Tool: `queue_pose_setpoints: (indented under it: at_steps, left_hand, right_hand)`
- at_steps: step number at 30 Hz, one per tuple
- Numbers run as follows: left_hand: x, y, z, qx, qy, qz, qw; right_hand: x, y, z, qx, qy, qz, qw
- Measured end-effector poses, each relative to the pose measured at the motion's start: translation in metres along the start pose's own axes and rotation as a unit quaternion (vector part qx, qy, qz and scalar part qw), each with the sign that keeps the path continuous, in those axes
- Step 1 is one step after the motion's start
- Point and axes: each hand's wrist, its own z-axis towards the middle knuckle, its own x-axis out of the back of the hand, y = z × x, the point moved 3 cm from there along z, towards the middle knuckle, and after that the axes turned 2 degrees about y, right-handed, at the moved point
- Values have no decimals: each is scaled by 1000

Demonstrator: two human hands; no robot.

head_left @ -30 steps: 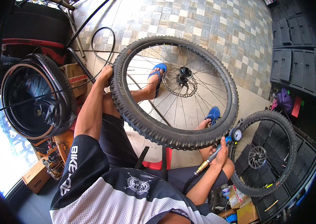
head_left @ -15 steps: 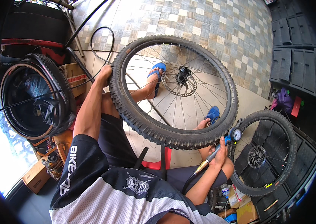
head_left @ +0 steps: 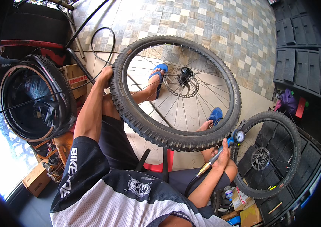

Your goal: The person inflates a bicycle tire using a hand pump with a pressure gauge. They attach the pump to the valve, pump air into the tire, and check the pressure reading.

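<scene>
A bicycle wheel with a knobby black tyre is held tilted in front of me, its spokes, hub and disc brake rotor in view. My left hand is closed round the tyre's left edge, its fingertips hidden behind the rubber. Close to the lower right of the tyre, my right hand grips a tyre inflator with a round dial gauge. A brass fitting joins the inflator to a black hose running down beside my forearm. Whether the inflator touches the wheel, I cannot tell.
A second wheel with a rotor leans at the right against black panels. Several tyres and rims hang at the left, above a cardboard box. A black cable loops over the tiled floor. Blue slippers are on my feet.
The wheel has shifted very slightly to the left. Both hands keep their grips.
</scene>
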Motion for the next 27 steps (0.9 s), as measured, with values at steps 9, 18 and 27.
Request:
queue_pose_setpoints:
  at_steps: [9, 18, 27]
  left_hand:
    - [-1, -1, 1, -5, -8, -14, 1000]
    - [-2, -4, 6, 11, -20, -11, 1000]
    - [4, 25, -34, -34, 3, 84, 996]
  right_hand:
    - [-3, -2, -2, -2, -13, 1, 1000]
    - [3, 5, 7, -4, -67, 16, 998]
    - [3, 1, 2, 7, -34, -9, 999]
